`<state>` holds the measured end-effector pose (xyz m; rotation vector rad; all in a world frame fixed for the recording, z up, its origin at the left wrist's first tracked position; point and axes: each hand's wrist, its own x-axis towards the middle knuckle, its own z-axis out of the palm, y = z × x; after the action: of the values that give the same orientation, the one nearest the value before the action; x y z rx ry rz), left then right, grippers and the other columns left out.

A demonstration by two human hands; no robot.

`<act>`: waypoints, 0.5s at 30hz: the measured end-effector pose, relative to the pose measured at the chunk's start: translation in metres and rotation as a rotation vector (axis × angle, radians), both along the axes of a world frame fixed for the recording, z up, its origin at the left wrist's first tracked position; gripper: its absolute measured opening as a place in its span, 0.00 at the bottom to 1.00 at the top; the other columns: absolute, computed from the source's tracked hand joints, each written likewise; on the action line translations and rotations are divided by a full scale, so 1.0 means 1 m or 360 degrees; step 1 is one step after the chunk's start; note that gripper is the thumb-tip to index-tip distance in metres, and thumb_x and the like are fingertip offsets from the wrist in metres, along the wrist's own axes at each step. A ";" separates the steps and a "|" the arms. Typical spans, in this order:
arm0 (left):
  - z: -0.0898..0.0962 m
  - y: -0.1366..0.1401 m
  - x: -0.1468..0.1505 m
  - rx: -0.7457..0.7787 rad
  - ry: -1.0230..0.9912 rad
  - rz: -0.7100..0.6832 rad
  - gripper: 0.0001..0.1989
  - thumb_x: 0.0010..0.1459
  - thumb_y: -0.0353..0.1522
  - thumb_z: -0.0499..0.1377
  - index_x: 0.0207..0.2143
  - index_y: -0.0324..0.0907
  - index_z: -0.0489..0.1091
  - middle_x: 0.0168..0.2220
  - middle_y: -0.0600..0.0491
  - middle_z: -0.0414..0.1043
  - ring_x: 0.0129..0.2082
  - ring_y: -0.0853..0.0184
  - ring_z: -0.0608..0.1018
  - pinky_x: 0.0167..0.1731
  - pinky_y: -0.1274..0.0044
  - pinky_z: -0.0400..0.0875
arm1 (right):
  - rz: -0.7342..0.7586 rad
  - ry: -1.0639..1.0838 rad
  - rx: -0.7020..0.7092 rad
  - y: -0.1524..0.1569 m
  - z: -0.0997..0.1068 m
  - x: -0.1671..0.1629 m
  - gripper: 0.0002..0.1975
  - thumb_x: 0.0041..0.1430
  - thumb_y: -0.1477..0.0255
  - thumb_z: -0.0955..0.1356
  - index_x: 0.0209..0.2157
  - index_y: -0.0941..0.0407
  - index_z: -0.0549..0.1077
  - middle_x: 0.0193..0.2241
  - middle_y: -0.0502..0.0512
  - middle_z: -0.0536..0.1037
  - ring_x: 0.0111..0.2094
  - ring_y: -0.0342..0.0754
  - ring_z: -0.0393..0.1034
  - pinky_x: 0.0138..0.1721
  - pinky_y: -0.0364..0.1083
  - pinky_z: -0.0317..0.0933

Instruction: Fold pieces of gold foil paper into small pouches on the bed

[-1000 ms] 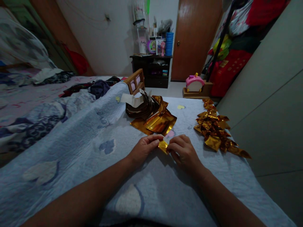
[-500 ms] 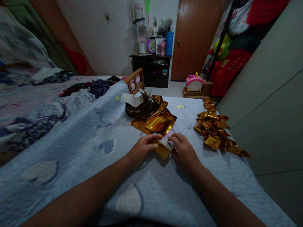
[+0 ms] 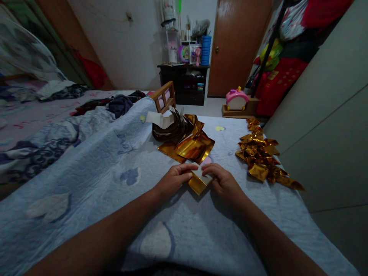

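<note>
Between my hands is a sheet of gold foil paper (image 3: 198, 185), partly folded, with its pale back showing on top and a shiny gold face toward me. My left hand (image 3: 176, 178) pinches its left edge between thumb and fingers. On the other side, my right hand (image 3: 222, 180) grips the right edge, with fingertips lying on the pale surface; its thumb is mostly hidden. Just beyond the hands lie loose gold sheets (image 3: 195, 147) beside a thick, curled stack of paper (image 3: 168, 130). Folded gold foil pieces (image 3: 258, 153) are heaped to the right.
Everything rests on a bed with a pale blue quilt (image 3: 115, 214). A wooden bed rail (image 3: 163, 97) rises past the stack. Rumpled clothes (image 3: 120, 106) lie at left, a fan (image 3: 25, 50) behind them. A grey cabinet (image 3: 324, 145) borders the right side.
My right fingers have shifted slightly left over the paper, and its pale flap now lies flatter. My left hand keeps nearly the same place. The heaps have not changed.
</note>
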<state>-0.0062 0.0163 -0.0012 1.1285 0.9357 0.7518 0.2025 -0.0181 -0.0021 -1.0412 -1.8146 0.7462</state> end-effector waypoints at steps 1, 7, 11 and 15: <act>0.000 0.000 0.000 0.0000 -0.0011 0.0004 0.19 0.51 0.31 0.65 0.47 0.38 0.78 0.38 0.50 0.79 0.34 0.68 0.76 0.37 0.76 0.68 | 0.0005 0.0085 -0.0122 0.000 0.000 0.000 0.22 0.46 0.86 0.60 0.40 0.53 0.73 0.42 0.56 0.79 0.43 0.50 0.76 0.44 0.51 0.70; 0.000 -0.002 0.001 0.0162 0.0030 -0.0045 0.17 0.52 0.29 0.63 0.46 0.40 0.79 0.39 0.50 0.78 0.36 0.65 0.77 0.39 0.75 0.70 | -0.0093 0.0248 -0.0599 -0.002 0.000 -0.002 0.11 0.58 0.72 0.67 0.44 0.55 0.71 0.22 0.46 0.73 0.22 0.45 0.68 0.24 0.42 0.61; -0.003 -0.001 0.000 0.0493 0.0189 -0.0116 0.14 0.55 0.29 0.61 0.43 0.42 0.80 0.44 0.48 0.77 0.43 0.61 0.77 0.45 0.71 0.71 | -0.0201 0.0015 -0.0414 -0.001 -0.005 -0.006 0.08 0.53 0.75 0.68 0.37 0.54 0.71 0.23 0.45 0.70 0.21 0.42 0.62 0.23 0.41 0.56; -0.005 -0.001 0.000 0.0828 0.0386 -0.0206 0.15 0.57 0.27 0.57 0.44 0.43 0.80 0.46 0.48 0.76 0.48 0.60 0.77 0.53 0.67 0.70 | -0.0300 -0.0214 -0.0151 -0.001 -0.012 -0.008 0.10 0.52 0.79 0.67 0.37 0.54 0.71 0.30 0.49 0.73 0.27 0.44 0.64 0.28 0.43 0.59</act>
<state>-0.0063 0.0154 -0.0064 1.7509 0.8786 0.7854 0.1943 -0.0190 -0.0142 -1.3330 -1.7766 0.6661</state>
